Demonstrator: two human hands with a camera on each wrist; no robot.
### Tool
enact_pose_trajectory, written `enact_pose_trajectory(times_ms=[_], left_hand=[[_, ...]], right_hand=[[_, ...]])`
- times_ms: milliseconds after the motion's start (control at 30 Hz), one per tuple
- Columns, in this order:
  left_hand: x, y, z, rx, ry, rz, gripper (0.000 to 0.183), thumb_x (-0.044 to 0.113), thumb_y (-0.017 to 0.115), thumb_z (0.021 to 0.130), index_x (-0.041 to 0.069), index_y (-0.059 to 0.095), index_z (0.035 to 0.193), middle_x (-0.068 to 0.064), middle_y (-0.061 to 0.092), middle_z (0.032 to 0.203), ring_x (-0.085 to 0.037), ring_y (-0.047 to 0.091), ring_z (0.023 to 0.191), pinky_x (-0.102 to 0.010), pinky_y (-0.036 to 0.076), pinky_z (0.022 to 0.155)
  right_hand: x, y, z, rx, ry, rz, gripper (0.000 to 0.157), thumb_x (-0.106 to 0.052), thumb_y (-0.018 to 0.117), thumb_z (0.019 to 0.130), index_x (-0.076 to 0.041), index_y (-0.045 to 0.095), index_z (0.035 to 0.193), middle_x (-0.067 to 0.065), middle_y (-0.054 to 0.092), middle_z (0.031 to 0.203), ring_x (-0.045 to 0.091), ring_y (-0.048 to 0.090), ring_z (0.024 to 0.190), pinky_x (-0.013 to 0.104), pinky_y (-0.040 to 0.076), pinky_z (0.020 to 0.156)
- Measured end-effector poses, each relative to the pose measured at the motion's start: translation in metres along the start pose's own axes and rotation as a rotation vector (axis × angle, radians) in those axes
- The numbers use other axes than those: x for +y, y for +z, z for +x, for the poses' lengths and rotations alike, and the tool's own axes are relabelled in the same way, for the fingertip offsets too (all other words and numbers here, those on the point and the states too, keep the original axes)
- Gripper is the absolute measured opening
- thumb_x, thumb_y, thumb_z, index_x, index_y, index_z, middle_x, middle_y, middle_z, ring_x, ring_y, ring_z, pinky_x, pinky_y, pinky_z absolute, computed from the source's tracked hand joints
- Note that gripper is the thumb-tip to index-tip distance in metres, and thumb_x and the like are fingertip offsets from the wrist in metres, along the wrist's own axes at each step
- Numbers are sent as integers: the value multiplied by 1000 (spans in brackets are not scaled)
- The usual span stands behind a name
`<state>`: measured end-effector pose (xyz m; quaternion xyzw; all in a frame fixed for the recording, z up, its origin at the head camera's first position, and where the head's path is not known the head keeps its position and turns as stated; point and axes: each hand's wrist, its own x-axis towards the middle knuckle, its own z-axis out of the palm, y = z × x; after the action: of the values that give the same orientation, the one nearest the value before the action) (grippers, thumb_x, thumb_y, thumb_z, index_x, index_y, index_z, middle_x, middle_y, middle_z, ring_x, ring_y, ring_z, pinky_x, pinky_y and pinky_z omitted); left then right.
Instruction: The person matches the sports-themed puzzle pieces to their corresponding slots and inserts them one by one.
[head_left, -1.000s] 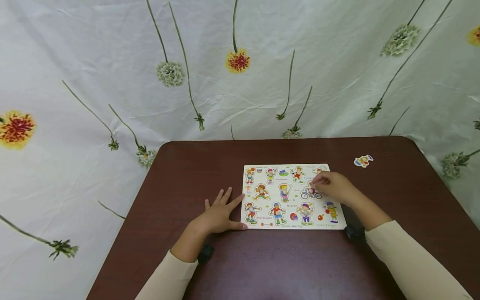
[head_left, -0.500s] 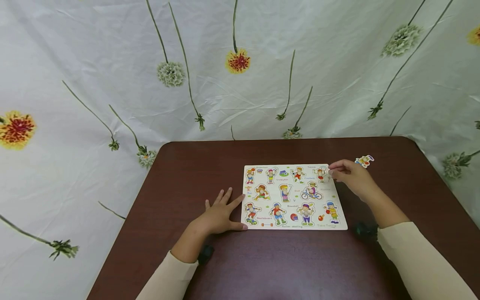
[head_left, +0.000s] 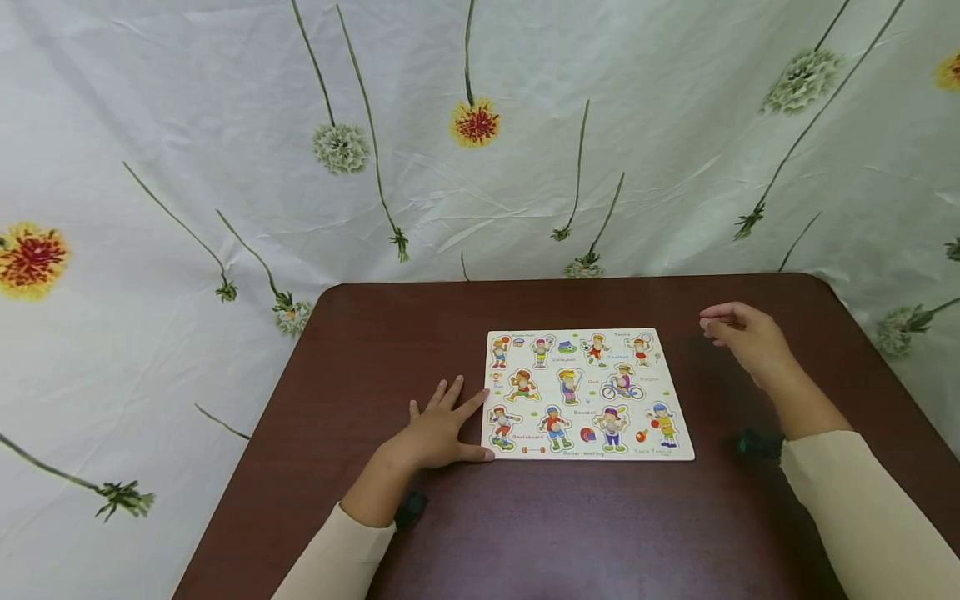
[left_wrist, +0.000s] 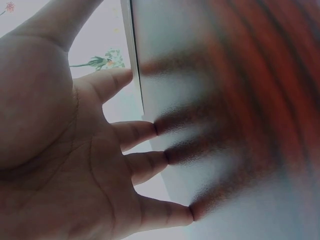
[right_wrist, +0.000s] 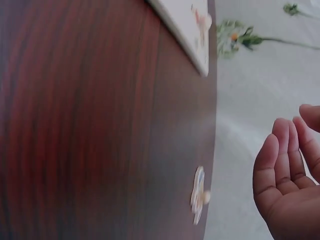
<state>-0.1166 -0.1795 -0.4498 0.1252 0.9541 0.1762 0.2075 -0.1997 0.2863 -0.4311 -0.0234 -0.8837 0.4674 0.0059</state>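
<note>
A white puzzle board [head_left: 546,393] printed with sports figures lies flat on the table. Fingers spread wide, my left hand [head_left: 438,433] rests on the table, thumb and index finger at the board's left edge. My right hand [head_left: 753,343] hovers beyond the board's upper right corner, fingers loosely bent and holding nothing. Below and apart from it, in the right wrist view, a loose puzzle piece [right_wrist: 199,192] with a small round knob lies on the table. The right hand hides this piece in the head view. Figures on the board show knobs too.
The dark reddish-brown table [head_left: 585,525] has rounded far corners. Behind it hangs a white cloth [head_left: 675,167] printed with flowers. A small dark device [head_left: 757,446] sits under the right wrist, another under the left.
My right hand has left the bicycle figure on the board and moved right and away to the loose piece, now covering it from the head view. The left hand has not moved.
</note>
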Motion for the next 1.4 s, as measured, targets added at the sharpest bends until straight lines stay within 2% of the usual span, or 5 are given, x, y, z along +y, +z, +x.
enact_pose_trajectory(times_ms=[233, 367, 500, 800, 1400], left_hand=[[0, -1, 0, -2, 1, -5, 96, 58, 78, 82, 34, 28, 161, -16, 6, 171, -40, 2, 159, -81, 6, 113], [1, -1, 0, -2, 3, -8, 96, 58, 78, 82, 34, 29, 160, -16, 6, 171, -40, 2, 159, -81, 6, 113], [0, -1, -1, 0, 2, -8, 96, 58, 78, 82, 34, 29, 160, -16, 6, 171, -40, 2, 159, -81, 6, 113], [-1, 0, 0, -3, -1, -11, 95, 58, 77, 82, 35, 29, 160, -15, 6, 171, -40, 2, 159, -80, 6, 113], [0, -1, -1, -5, -4, 0, 97, 59, 77, 81, 34, 28, 161, -14, 6, 172, -40, 2, 159, -80, 6, 113]], right_hand=[[14, -9, 14, 18, 20, -175, 38, -27, 56, 104, 0, 58, 131, 24, 63, 124, 39, 60, 108, 38, 50, 78], [24, -14, 22, -15, -34, -312, 34, -16, 55, 103, 8, 55, 128, 34, 53, 126, 49, 55, 113, 55, 49, 83], [33, -20, 30, -68, -71, -443, 35, -8, 53, 101, 12, 52, 130, 40, 44, 126, 53, 52, 111, 61, 46, 86], [38, -28, 36, -157, -113, -593, 37, -2, 53, 99, 13, 54, 133, 42, 47, 132, 51, 56, 107, 64, 44, 91], [34, -25, 35, -178, -109, -643, 25, -6, 54, 101, 11, 61, 119, 34, 56, 114, 47, 58, 102, 58, 47, 84]])
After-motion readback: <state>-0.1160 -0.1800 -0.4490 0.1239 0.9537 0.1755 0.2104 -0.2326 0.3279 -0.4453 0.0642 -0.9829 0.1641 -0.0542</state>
